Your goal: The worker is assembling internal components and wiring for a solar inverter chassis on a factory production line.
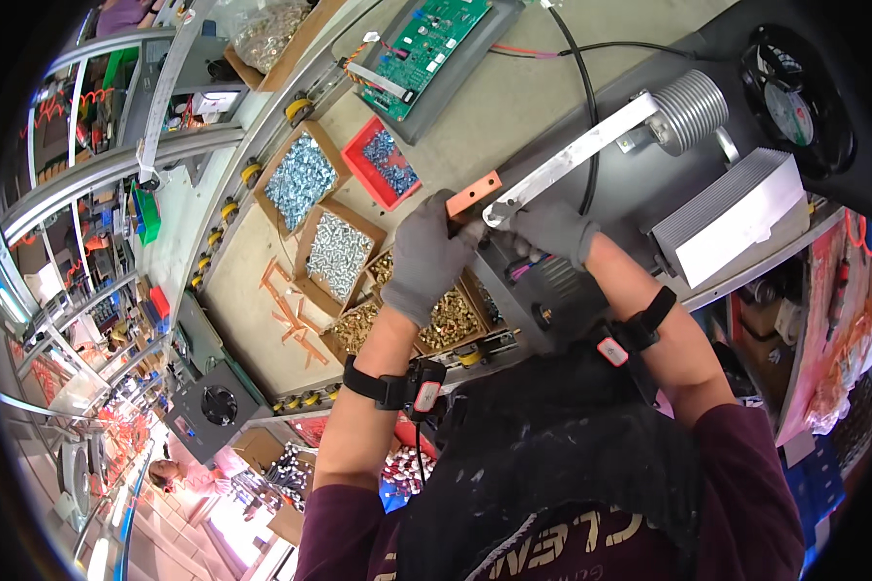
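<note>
My left hand (421, 250), in a grey glove, is closed around the lower end of a flat copper bar (475, 194) with holes in it. My right hand (552, 232), gloved as well, is closed at the near end of a long silver metal bar (581, 150). What its fingertips pinch there is hidden. Both hands almost meet above the edge of a dark grey metal housing (543, 300). From its far end, the silver bar runs to a ribbed metal coil (690, 111). A finned heat sink (731, 213) lies to the right of the right hand.
Left of my hands stand cardboard boxes of silver screws (305, 179), silver fasteners (339, 257) and brass-coloured fasteners (451, 320). A red bin (383, 165) holds bluish screws. Beyond are a green circuit board (426, 48) and a black fan (794, 107). Copper strips (291, 310) lie left.
</note>
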The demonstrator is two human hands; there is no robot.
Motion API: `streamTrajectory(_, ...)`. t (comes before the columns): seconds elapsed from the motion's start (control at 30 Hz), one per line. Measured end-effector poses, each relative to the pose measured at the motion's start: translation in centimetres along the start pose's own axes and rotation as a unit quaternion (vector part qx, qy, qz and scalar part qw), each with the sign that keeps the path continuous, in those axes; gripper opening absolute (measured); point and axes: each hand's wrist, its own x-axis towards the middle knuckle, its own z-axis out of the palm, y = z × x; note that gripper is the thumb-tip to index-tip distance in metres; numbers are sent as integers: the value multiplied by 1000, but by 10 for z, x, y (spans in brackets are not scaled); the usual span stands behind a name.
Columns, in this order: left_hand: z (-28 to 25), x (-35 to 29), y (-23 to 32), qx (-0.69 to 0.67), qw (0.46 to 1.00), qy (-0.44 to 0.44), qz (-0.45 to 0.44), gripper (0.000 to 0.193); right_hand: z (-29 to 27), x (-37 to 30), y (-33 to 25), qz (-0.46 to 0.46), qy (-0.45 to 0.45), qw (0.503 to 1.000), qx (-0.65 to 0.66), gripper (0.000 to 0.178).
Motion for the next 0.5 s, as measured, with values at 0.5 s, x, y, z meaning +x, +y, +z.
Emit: streamTrajectory(0.5,-5,-8,-9,-27,999,16,-12,27,23,21,7,-149,125,943,-272,19)
